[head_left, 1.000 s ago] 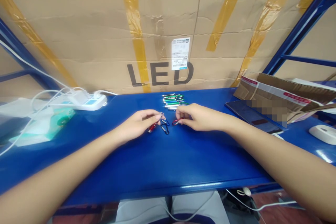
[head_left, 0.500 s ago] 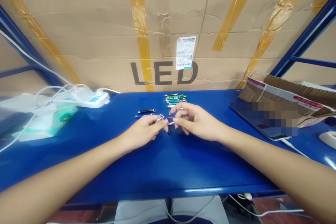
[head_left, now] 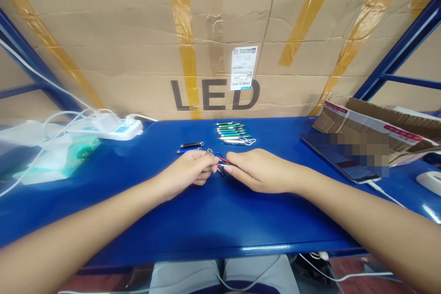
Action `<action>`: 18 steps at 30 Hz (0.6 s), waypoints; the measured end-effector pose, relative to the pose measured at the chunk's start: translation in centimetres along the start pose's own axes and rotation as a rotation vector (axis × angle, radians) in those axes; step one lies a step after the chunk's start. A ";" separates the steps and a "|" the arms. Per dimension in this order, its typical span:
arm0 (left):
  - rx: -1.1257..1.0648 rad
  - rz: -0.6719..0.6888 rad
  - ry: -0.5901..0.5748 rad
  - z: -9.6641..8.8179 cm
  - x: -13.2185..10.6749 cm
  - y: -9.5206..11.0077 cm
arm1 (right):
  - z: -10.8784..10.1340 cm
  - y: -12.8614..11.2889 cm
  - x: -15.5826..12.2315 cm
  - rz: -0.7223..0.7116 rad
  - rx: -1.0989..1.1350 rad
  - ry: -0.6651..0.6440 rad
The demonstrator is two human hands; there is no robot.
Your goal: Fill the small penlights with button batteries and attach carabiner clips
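Note:
My left hand (head_left: 193, 169) is closed in a pinch around a small piece with a silver metal loop (head_left: 209, 152) at its top. My right hand (head_left: 258, 170) is closed too, its thumb and fingertips on a slim red and silver piece (head_left: 223, 162) that reaches toward the left fingertips. A dark blue loop (head_left: 221, 171) shows between the two hands; which piece it belongs to I cannot tell. Behind the left hand lie a black slim tube (head_left: 192, 145) and a blue slim tube (head_left: 186, 150), both with metal end loops. Fingers hide much of the held parts.
Several green and silver slim tubes with clips (head_left: 230, 132) lie in a row at the back of the blue table (head_left: 220, 220). A white power strip (head_left: 120, 129) and a plastic packet (head_left: 65, 158) are left; a phone (head_left: 344, 158) and cardboard box (head_left: 368, 124) right.
My right hand has turned over, its fingers now folded under and its back showing. It has moved slightly lower, uncovering the silver tubes behind. My left hand has barely moved.

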State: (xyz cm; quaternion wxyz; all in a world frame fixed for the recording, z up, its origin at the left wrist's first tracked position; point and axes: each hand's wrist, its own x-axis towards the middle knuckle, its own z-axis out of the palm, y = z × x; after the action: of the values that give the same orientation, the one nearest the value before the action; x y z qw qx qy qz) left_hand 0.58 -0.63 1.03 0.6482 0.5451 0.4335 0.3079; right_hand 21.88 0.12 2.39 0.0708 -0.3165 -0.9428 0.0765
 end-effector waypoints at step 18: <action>-0.002 0.044 -0.043 0.4 0.0 -0.3 | 0.4 -1.2 0.6 0.223 -0.215 0.044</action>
State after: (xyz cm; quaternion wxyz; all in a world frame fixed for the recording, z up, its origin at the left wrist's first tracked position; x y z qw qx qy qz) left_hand 0.93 -0.87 0.73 0.6510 0.5602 0.4071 0.3109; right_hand 20.67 -0.50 2.23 0.0479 -0.4265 -0.9029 -0.0246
